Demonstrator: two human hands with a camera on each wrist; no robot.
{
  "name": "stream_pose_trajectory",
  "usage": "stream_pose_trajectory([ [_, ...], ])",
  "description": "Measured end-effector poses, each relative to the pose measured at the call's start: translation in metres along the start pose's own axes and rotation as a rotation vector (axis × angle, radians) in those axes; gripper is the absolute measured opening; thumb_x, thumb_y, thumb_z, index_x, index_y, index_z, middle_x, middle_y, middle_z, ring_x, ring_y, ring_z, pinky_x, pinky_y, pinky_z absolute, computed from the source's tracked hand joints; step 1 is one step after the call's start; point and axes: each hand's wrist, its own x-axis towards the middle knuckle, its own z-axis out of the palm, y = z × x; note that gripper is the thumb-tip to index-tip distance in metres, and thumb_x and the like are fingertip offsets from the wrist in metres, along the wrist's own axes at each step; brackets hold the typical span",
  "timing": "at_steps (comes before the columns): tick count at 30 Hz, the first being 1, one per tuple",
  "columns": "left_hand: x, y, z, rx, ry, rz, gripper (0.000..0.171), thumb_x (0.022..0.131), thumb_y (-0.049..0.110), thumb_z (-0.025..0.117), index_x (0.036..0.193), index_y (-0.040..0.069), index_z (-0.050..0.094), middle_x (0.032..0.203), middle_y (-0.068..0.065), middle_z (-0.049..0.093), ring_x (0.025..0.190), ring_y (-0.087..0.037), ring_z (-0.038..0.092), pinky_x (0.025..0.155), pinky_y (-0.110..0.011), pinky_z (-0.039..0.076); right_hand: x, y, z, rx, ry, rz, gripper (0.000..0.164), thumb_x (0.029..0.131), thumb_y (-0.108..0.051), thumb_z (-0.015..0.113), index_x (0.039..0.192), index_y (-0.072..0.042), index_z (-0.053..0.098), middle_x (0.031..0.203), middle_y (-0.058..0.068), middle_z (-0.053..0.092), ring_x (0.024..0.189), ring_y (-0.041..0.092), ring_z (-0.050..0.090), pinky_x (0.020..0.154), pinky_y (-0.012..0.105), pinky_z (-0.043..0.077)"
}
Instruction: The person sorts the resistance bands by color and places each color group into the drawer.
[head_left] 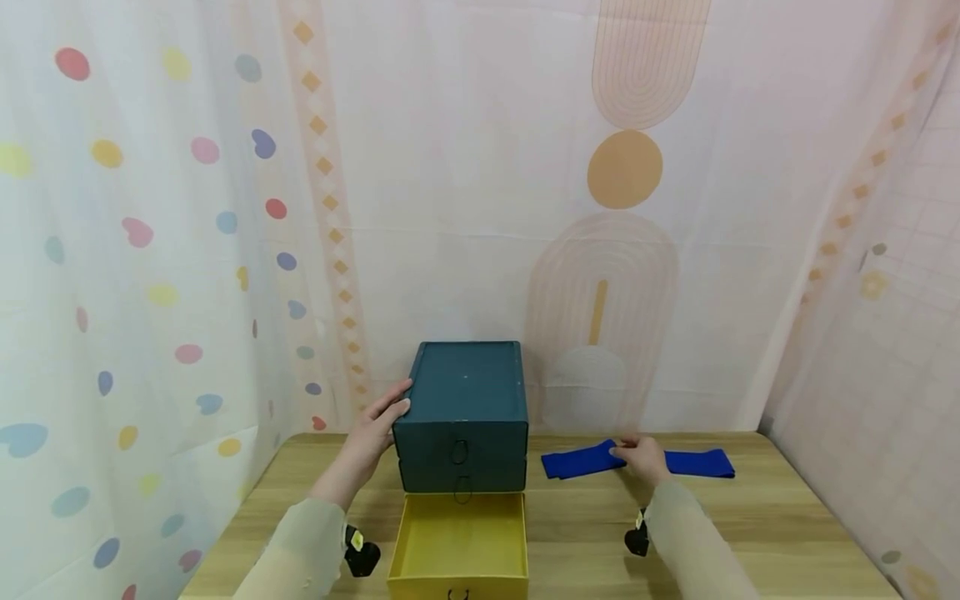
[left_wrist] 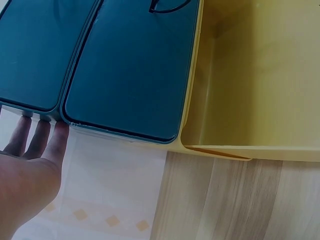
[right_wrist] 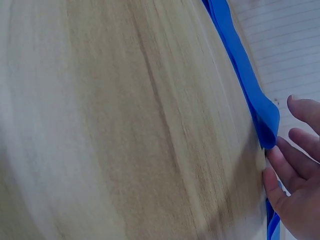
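A dark teal drawer box stands on the table, with a yellow drawer pulled out below its teal fronts. My left hand rests against the box's left side; in the left wrist view its straight fingers touch the lower edge. On the right, my right hand is over blue folded fabric, between a left part and a right part. The right wrist view has its loosely spread fingers at the folded end of the blue fabric, not curled round it.
The wooden table reaches back to a patterned curtain. More curtains hang at the left and right. Small black loops hang on the teal drawer fronts. The yellow drawer's interior shows nothing inside.
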Motion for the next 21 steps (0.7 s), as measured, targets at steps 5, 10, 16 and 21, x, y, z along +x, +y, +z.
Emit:
stream_pose_trajectory([
  [5,0.0,0.001,0.001,-0.007,-0.005,0.0,0.052,0.102,0.029,0.051,0.151,0.017,0.037,0.159,-0.012,0.019,0.14,-0.032,0.027,0.111,-0.056,0.025,0.001,-0.001,0.003,-0.019,-0.013,0.01,0.048,0.09,-0.009,0.065,0.128,0.016,0.052,0.122,0.032,0.057,0.11,0.045,0.056,0.086,0.048,0.051],
  [10,0.0,0.0,0.001,-0.011,-0.004,-0.001,0.052,0.102,0.029,0.051,0.151,0.017,0.037,0.159,-0.011,0.02,0.14,-0.032,0.028,0.111,-0.055,0.025,0.004,-0.002,0.005,0.002,-0.025,0.03,0.048,0.09,-0.008,0.064,0.129,0.016,0.051,0.124,0.032,0.056,0.111,0.045,0.055,0.085,0.046,0.051],
  [16,0.001,0.0,0.001,-0.018,0.0,-0.003,0.052,0.102,0.03,0.051,0.151,0.018,0.038,0.159,-0.011,0.02,0.14,-0.032,0.028,0.111,-0.055,0.024,0.007,-0.002,0.008,0.019,-0.005,0.054,0.042,0.088,-0.004,0.065,0.123,0.017,0.056,0.122,0.032,0.057,0.102,0.04,0.061,0.073,0.039,0.055],
  [21,0.0,0.0,0.001,-0.016,0.001,-0.006,0.052,0.102,0.03,0.051,0.151,0.018,0.038,0.159,-0.011,0.02,0.14,-0.032,0.028,0.111,-0.055,0.024,0.009,0.003,0.011,0.006,0.021,0.048,0.035,0.085,-0.003,0.069,0.114,0.015,0.063,0.114,0.03,0.063,0.086,0.032,0.066,0.066,0.036,0.054],
])
